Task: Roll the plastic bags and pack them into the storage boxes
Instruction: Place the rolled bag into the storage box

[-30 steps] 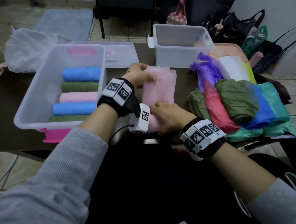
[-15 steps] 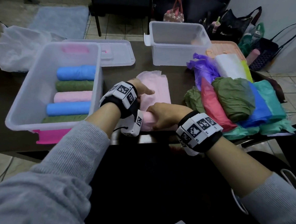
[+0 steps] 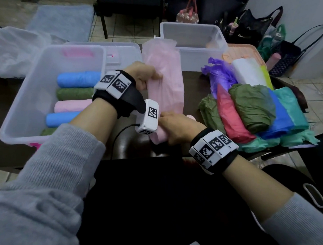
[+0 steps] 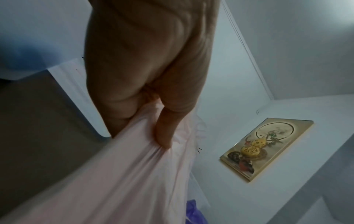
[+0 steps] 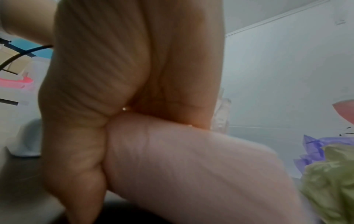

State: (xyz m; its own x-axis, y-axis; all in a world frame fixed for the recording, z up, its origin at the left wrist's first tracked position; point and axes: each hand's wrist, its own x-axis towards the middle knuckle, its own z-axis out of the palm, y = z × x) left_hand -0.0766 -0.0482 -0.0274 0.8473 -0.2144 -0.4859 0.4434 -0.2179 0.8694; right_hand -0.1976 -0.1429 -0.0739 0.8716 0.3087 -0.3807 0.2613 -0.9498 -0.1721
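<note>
The light is dim, cool and bluish, with soft shadows and no glare. The head view is sharp in the middle but bends outward at its edges. Both wrist views are smeared with blur and strongly distorted.

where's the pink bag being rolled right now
In the head view it's centre table: the pink bag stretches between the left hand and right hand, between the left storage box and the loose bag pile.

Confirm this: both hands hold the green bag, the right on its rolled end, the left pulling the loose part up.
Not green. The bag is pink, as the head view shows. The rest stands: the right hand grips its rolled end, and the left hand pulls the loose part up.
</note>
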